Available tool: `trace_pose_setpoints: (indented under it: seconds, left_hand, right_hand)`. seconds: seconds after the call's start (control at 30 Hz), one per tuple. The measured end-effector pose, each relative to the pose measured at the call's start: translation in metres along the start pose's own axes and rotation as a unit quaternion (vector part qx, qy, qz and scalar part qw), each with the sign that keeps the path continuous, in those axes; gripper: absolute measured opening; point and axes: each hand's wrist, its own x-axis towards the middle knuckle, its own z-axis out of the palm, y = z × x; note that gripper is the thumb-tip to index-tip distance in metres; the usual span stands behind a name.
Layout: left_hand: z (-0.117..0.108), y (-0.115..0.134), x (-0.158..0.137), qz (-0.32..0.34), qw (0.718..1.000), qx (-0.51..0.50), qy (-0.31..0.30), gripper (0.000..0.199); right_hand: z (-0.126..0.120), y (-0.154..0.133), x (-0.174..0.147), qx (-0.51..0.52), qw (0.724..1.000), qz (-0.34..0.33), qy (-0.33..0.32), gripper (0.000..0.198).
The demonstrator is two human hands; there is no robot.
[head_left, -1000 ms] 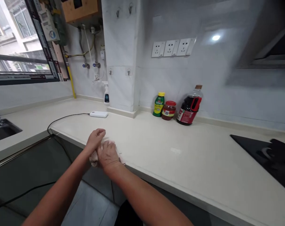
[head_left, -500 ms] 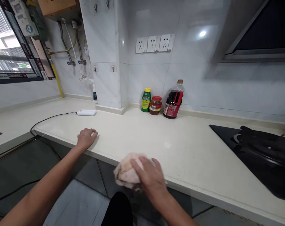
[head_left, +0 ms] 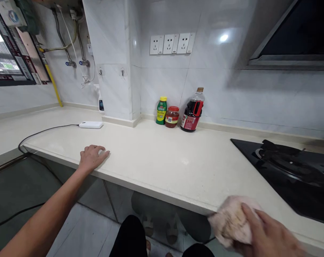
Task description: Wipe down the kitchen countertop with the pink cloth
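My right hand (head_left: 269, 232) grips a bunched, pale pink cloth (head_left: 233, 221) with brownish stains. Both are at the counter's front edge in the lower right, somewhat smeared by motion, and the cloth hangs partly over the edge. On the left, my left hand (head_left: 92, 157) rests on the cream countertop (head_left: 156, 157) near the same edge. Its fingers are loosely spread and hold nothing.
By the back wall stand a green bottle with a yellow cap (head_left: 161, 110), a red-lidded jar (head_left: 172, 117) and a large dark sauce bottle (head_left: 192, 112). A black gas stove (head_left: 290, 171) is on the right. A white power bank (head_left: 91, 124) with a black cable lies left, near a spray bottle (head_left: 100, 101).
My right hand has swept the cloth rightward along the counter's front edge, toward the stove side. My left hand stays on the counter. The view has shifted slightly right and down.
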Motion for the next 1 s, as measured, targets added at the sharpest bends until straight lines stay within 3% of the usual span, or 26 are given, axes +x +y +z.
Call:
trace_pose_setpoints:
  seconds: [0.07,0.23,0.37,0.47,0.57,0.67,0.77,0.9,1.0]
  left_hand:
    - [0.000,0.001,0.000,-0.001,1.000,0.000,0.001,0.057]
    - [0.000,0.002,-0.001,0.001,1.000,-0.003,0.002,0.056]
    - [-0.001,0.000,0.000,-0.008,1.000,0.012,-0.004,0.056]
    - [-0.003,-0.003,0.004,-0.011,0.999,0.043,-0.016,0.057]
    - [-0.003,-0.006,0.010,-0.014,0.998,0.060,-0.023,0.058]
    - [0.000,-0.009,0.018,-0.027,0.996,0.077,-0.025,0.060]
    - [0.004,-0.014,0.026,-0.031,0.994,0.103,-0.032,0.072]
    - [0.006,-0.019,0.031,-0.033,0.992,0.114,-0.032,0.105]
    - [0.007,-0.023,0.033,-0.018,0.996,0.088,-0.027,0.112]
  right_hand:
    - [0.007,-0.040,0.012,0.022,1.000,-0.013,-0.014,0.094]
    - [0.006,-0.169,0.072,0.133,0.989,-0.057,-0.016,0.079]
    - [-0.017,-0.261,0.140,0.182,0.962,-0.169,-0.111,0.048]
    - [-0.036,-0.308,0.183,0.188,0.953,-0.204,-0.120,0.042]
    - [-0.046,-0.331,0.207,0.191,0.947,-0.224,-0.127,0.035]
    - [-0.046,-0.330,0.210,0.194,0.945,-0.228,-0.135,0.035]
    - [-0.039,-0.301,0.196,0.196,0.945,-0.220,-0.141,0.039]
    - [-0.026,-0.224,0.157,0.182,0.953,-0.194,-0.148,0.046]
    - [-0.016,-0.148,0.116,0.166,0.966,-0.154,-0.127,0.058]
